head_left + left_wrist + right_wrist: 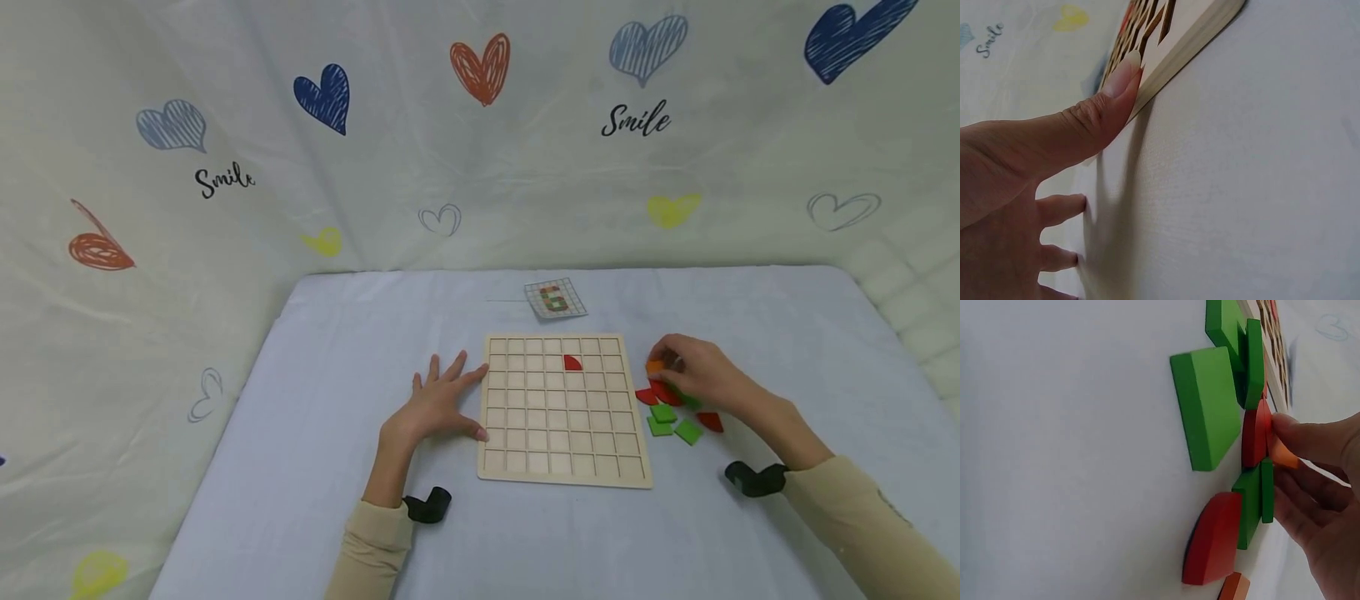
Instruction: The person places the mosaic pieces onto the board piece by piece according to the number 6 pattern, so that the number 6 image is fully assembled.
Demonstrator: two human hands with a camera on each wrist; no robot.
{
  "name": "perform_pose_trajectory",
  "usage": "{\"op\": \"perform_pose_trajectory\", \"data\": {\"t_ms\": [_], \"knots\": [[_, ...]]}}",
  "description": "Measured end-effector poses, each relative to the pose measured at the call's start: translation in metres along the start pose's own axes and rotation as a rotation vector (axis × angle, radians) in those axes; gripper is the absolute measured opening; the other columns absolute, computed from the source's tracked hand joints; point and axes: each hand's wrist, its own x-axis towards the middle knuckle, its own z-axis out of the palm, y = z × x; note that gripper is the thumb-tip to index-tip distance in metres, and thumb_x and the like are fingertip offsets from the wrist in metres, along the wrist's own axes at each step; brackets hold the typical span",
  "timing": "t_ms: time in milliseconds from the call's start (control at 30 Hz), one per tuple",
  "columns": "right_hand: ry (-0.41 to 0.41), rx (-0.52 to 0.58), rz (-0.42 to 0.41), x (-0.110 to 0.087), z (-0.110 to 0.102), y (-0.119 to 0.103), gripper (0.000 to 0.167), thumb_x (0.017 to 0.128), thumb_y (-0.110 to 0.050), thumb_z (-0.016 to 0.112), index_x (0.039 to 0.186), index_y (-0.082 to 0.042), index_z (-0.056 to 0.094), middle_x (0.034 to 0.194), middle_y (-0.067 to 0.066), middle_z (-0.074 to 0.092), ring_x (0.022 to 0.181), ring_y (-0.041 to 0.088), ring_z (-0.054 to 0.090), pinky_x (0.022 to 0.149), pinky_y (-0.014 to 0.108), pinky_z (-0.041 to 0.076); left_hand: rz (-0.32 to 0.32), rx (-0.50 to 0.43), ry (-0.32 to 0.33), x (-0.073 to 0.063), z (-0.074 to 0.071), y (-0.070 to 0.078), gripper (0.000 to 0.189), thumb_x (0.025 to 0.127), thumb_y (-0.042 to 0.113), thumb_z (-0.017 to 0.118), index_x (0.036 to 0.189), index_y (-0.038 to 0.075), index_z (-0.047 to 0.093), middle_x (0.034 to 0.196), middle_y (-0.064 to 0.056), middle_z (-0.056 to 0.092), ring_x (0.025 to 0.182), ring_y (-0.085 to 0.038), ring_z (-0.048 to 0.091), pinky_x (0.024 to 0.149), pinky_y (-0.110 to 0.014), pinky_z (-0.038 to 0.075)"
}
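Note:
A wooden grid board (536, 417) lies flat on the white-covered table, with one red quarter-round tile (572, 363) in a cell of its second row. My left hand (433, 410) is spread along the board's left edge. Its thumb (1124, 78) touches the board's rim, and the other fingertips reach down toward the tablecloth. To the right of the board, my right hand (705, 368) pinches an orange tile (1283, 455) between thumb and fingers, over the loose pile. Beneath and beside it lie red quarter-round tiles (1213, 540) and green square tiles (1213, 406), some stacked on each other.
Behind the board lies a small pattern card (556, 298) with a coloured figure on a grid. Another orange tile (1235, 587) shows at the bottom of the right wrist view. A pale curtain (390, 167) printed with hearts hangs behind the table.

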Motion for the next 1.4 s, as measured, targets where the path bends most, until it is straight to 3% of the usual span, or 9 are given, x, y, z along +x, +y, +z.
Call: {"op": "perform_pose_trajectory", "data": {"t_ms": [167,400,733,1167,1400], "knots": [[0.015,-0.002,-0.053,0.000,0.002,-0.004,0.029,0.087,-0.001,0.079,0.114,0.002,0.071,0.101,0.009,0.071,0.088,0.023,0.064,0.078,0.037,0.060,-0.002,0.009,0.003,-0.001,0.000,0.000,0.105,0.073,0.041,0.093,0.161,0.030,0.037,0.174,-0.009,0.010,0.156,-0.050,-0.010,0.120,-0.074,-0.001],[0.043,-0.008,-0.119,-0.002,0.001,-0.007,0.024,0.085,0.004,0.079,0.108,0.000,0.076,0.097,0.006,0.072,0.087,0.023,0.066,0.077,0.042,0.062,0.002,0.003,0.002,-0.002,0.001,0.000,0.105,0.073,0.040,0.093,0.161,0.029,0.038,0.174,-0.009,0.010,0.156,-0.050,-0.009,0.120,-0.075,0.000],[0.019,0.046,-0.043,0.000,-0.002,-0.011,0.035,0.086,0.005,0.077,0.120,0.006,0.070,0.112,0.019,0.072,0.099,0.035,0.071,0.084,0.047,0.061,-0.003,-0.001,0.001,-0.003,0.001,0.002,0.105,0.073,0.041,0.093,0.161,0.029,0.037,0.174,-0.009,0.010,0.157,-0.049,-0.009,0.120,-0.074,0.000],[0.066,0.049,-0.045,0.010,-0.001,-0.022,0.031,0.086,0.001,0.079,0.116,0.005,0.072,0.107,0.018,0.075,0.090,0.029,0.072,0.081,0.044,0.062,-0.005,0.004,-0.005,-0.002,-0.001,0.004,0.105,0.074,0.040,0.093,0.161,0.029,0.036,0.174,-0.009,0.010,0.157,-0.049,-0.009,0.120,-0.074,-0.001],[0.060,0.077,-0.033,0.015,0.000,-0.029,0.029,0.087,-0.007,0.081,0.114,0.000,0.074,0.103,0.010,0.075,0.088,0.022,0.070,0.079,0.031,0.060,-0.011,0.014,-0.008,-0.001,-0.001,0.003,0.105,0.074,0.040,0.092,0.162,0.030,0.035,0.174,-0.009,0.010,0.157,-0.049,-0.009,0.120,-0.074,0.000]]}}
